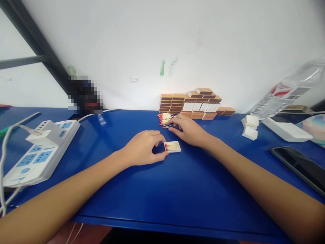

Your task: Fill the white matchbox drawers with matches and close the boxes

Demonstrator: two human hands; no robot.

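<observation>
A small white matchbox tray (173, 146) lies on the blue table (162, 189) with several red-tipped matches in it. My left hand (143, 148) pinches the tray's left end between thumb and forefinger. My right hand (187, 129) lies flat just behind the tray, its fingertips touching a loose pile of red-tipped matches (164, 119). Behind the pile, against the white wall, stand stacked brown matchboxes (171, 102) and a row of white trays (200, 106).
A white power strip (40, 152) with plugged cables lies at the left. A few white empty trays (250, 127), a white device (286, 128), a plastic bottle (286, 93) and a dark phone (301, 167) are at the right. The table's front edge runs near me.
</observation>
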